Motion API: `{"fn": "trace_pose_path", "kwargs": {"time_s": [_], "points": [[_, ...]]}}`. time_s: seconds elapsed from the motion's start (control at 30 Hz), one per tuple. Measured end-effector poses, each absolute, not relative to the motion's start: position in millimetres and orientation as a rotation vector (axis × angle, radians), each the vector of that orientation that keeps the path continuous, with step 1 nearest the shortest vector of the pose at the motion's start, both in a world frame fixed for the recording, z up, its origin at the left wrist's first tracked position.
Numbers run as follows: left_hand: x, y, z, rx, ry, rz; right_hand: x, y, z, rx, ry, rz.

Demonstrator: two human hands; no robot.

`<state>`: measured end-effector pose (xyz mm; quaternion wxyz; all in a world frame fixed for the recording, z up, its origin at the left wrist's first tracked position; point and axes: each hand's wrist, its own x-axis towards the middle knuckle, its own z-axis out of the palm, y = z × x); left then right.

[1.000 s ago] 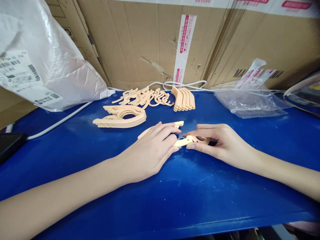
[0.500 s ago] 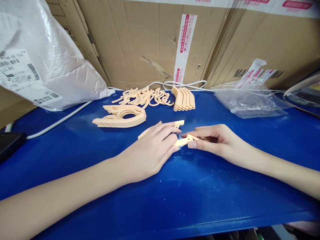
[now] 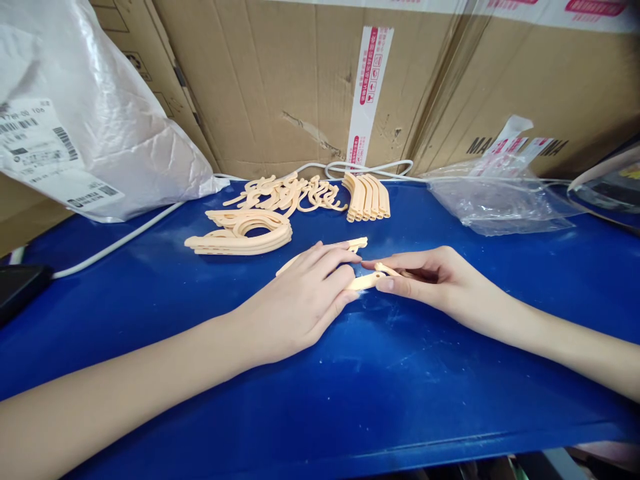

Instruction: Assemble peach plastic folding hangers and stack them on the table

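My left hand (image 3: pixel 300 300) lies palm down on a peach plastic hanger piece (image 3: pixel 357 243) on the blue table (image 3: pixel 350 400), fingers pressed on it. My right hand (image 3: pixel 425 280) pinches a small peach plastic part (image 3: pixel 367 281) between thumb and fingers, its tip touching the piece under my left hand. Most of the held piece is hidden by my left hand.
A stack of curved peach hanger arms (image 3: pixel 240 233) lies behind my left hand. Loose hooks (image 3: pixel 287 192) and a row of short pieces (image 3: pixel 367 197) sit further back. White bag (image 3: pixel 75 113) at left, clear plastic bag (image 3: pixel 495 197) at right, cardboard boxes (image 3: pixel 310 80) behind, white cable (image 3: pixel 120 243), dark phone (image 3: pixel 17 287).
My right hand has shifted slightly left and up, bringing the small part closer against the piece under my left hand. The left hand has barely moved.
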<state>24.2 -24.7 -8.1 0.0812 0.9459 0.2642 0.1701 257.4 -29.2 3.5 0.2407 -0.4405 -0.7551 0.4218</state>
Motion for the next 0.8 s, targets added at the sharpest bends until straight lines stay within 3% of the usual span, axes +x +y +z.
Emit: {"fn": "trace_pose_path", "kwargs": {"time_s": [0.8], "points": [[22.8,-27.4,-11.4,2.832,0.852,0.571,256.9,-31.6,8.4,-1.137,-2.471,0.722]]}}
